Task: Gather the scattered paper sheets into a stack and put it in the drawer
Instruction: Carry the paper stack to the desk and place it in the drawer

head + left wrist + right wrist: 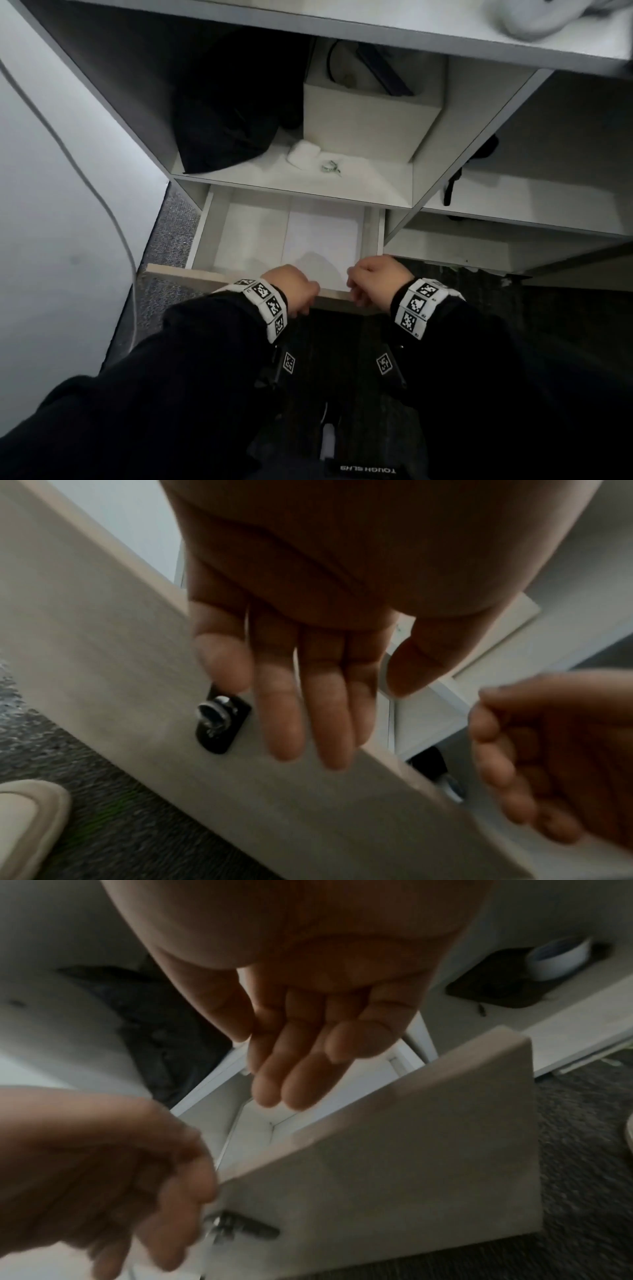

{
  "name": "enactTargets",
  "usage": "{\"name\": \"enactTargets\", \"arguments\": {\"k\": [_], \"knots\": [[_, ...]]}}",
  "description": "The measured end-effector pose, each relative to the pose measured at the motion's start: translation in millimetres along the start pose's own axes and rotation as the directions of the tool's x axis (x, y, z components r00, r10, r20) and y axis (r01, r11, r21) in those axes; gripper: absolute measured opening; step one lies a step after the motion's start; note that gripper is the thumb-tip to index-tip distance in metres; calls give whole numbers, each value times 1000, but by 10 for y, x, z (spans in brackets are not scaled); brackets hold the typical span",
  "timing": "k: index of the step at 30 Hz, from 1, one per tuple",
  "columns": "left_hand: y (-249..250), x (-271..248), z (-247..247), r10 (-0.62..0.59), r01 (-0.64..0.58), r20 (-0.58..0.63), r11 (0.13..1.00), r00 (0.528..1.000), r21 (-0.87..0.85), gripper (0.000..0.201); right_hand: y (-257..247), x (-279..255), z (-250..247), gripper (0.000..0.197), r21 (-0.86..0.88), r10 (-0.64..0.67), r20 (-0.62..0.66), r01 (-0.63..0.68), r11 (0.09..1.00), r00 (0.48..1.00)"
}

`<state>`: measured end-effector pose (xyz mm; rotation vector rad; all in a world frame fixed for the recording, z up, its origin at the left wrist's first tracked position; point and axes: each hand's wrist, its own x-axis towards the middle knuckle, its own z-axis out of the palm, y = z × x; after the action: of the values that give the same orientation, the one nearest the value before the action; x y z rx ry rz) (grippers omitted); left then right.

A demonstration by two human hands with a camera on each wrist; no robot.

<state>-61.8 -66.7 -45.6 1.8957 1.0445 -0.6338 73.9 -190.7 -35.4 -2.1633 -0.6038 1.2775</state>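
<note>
Carpet point(171, 233) flanks open drawer point(253, 233); paper stack point(322, 236) flat beside its right wall; left hand point(291, 287) and right hand point(376, 279) at front edge, fingers loose, empty

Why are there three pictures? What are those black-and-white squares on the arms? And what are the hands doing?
There is no robot here, just a person's two bare hands. The big picture comes from a camera worn on the head, looking down. The other two come from cameras on each wrist, looking along the fingers, so the hands look huge. The squares are printed patterns on the wristbands; they probably help a computer find the wrists.

The left hand and right hand are at the front edge of an open drawer, and both hold nothing. White paper sheets already lie inside the drawer. On the shelf above are a black bag and a white box. The left wrist picture shows a small lock on the drawer's front.
</note>
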Motion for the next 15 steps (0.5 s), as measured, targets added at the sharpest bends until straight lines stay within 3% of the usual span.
{"name": "enactTargets", "arguments": {"k": [2, 5, 6, 10, 15], "knots": [[-50, -7, 55, -28, 25, 13, 980, 1000, 197, 35, 21, -61, 90, 33, -117, 0, 89, 11, 993, 996], [-147, 12, 77, -61, 54, 17, 959, 998, 278, 33, 99, -85, 156, 33, -461, 6, 129, 54, 886, 992], [-177, 35, 80, -56, 48, 21, 960, 998, 275, 35, 128, -70, 162, 32, -502, 3, 113, 55, 863, 994], [-201, 101, 70, 28, -18, -31, 964, 999, 266, 36, 117, 6, 144, 34, -465, -10, 34, 25, 885, 999], [-179, 291, -17, 81, -61, -177, 991, 981, 115, 43, 75, 184, 67, 27, -409, -73, -46, 47, 911, 996]]}}
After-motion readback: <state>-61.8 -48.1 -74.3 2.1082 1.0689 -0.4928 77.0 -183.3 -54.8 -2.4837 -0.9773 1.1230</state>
